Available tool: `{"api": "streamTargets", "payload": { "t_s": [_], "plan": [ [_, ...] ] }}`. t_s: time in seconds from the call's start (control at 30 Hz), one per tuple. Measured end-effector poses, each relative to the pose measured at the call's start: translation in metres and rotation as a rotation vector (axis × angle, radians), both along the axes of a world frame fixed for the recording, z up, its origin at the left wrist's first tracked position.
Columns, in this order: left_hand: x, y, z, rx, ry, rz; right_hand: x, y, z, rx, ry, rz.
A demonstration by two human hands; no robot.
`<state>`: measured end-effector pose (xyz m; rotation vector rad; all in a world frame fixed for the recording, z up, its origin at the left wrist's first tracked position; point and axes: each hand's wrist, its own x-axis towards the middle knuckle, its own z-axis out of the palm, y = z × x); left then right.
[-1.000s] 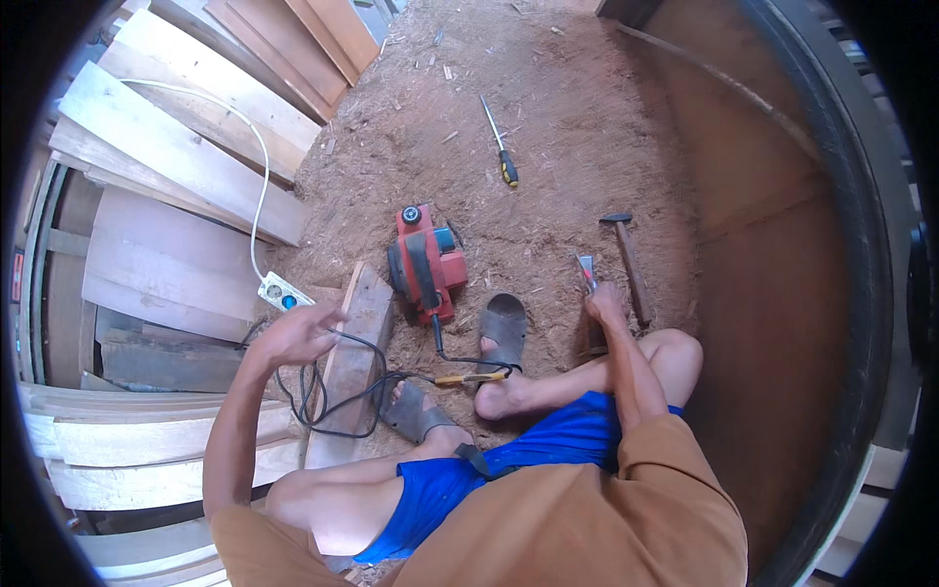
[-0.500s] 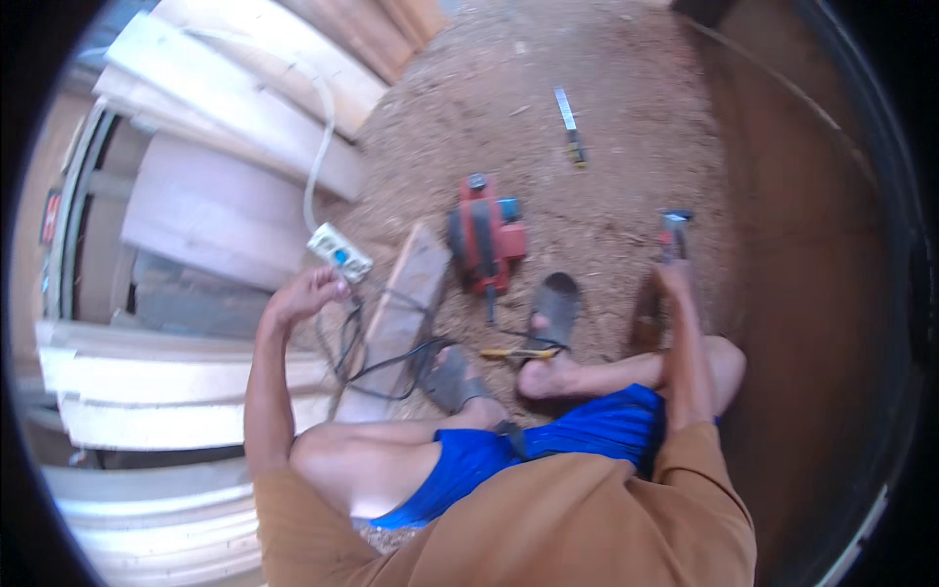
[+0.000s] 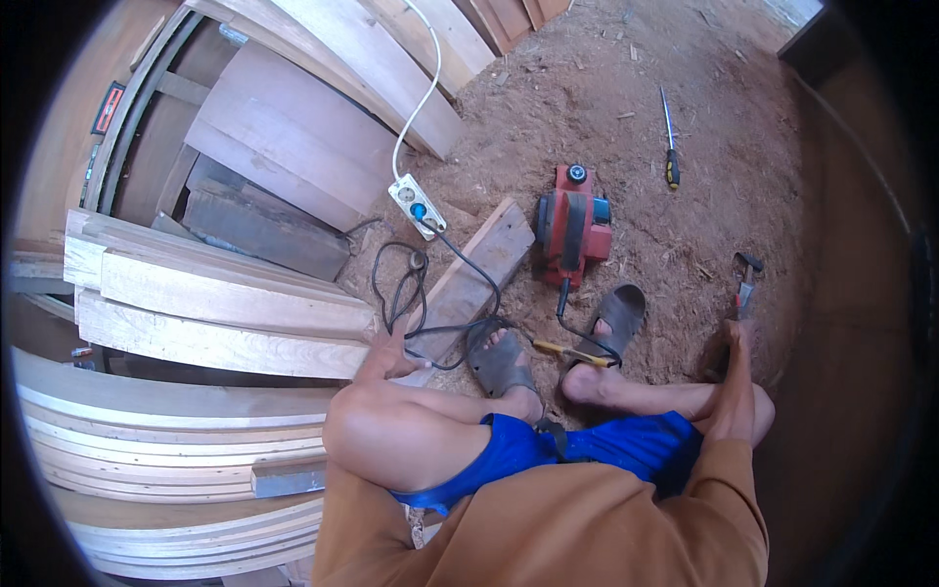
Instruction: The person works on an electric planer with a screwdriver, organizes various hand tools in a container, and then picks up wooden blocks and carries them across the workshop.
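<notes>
My right hand [image 3: 740, 338] is closed round a hammer [image 3: 746, 286] at the right, its head pointing away from me above the dusty floor. My left hand [image 3: 391, 354] is low beside my left knee, fingers apart and nothing visible in it. It lies at the near end of a wooden plank [image 3: 471, 272], close to a looped black cable [image 3: 416, 284]. Beyond my feet stands a red electric planer [image 3: 575, 235], its cord running toward my right sandal. A slim yellow-handled tool [image 3: 567, 352] lies by that sandal.
A screwdriver [image 3: 670, 142] rests on the floor farther off. The white power strip [image 3: 415, 203] has a blue plug in it. Stacked boards [image 3: 215, 303] fill the left side. A brown panel [image 3: 841, 293] stands along the right.
My left hand has come down from beside the power strip to the plank's near end, and its fingers have spread. My right hand still holds the hammer. The view has shifted left.
</notes>
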<state>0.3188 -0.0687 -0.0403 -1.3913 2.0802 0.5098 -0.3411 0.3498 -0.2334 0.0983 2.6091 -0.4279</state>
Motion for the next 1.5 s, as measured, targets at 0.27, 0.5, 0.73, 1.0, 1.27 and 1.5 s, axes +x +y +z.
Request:
{"api": "streamTargets", "payload": {
  "t_s": [0.27,0.5,0.73,1.0,1.27,1.5],
  "plan": [
    [-0.001,-0.039,-0.020,-0.025,0.380,0.148,0.016,-0.007,0.015,-0.254,-0.062,-0.098],
    [-0.002,-0.055,-0.035,-0.043,0.482,0.216,0.097,-0.133,0.159,0.012,0.327,0.348],
    [0.008,-0.013,-0.047,-0.132,0.681,0.371,0.225,-0.310,0.160,-0.931,-0.075,0.571],
    [0.065,0.009,-0.031,-0.102,0.657,0.600,0.223,-0.357,0.144,-1.131,-0.464,0.232],
    [0.078,0.009,-0.049,-0.036,0.651,0.490,0.136,-0.338,0.242,-1.208,-0.503,0.095],
    [0.065,0.000,-0.038,0.021,0.585,0.430,0.054,-0.293,0.347,-1.231,-0.497,0.058]
  ]
}}
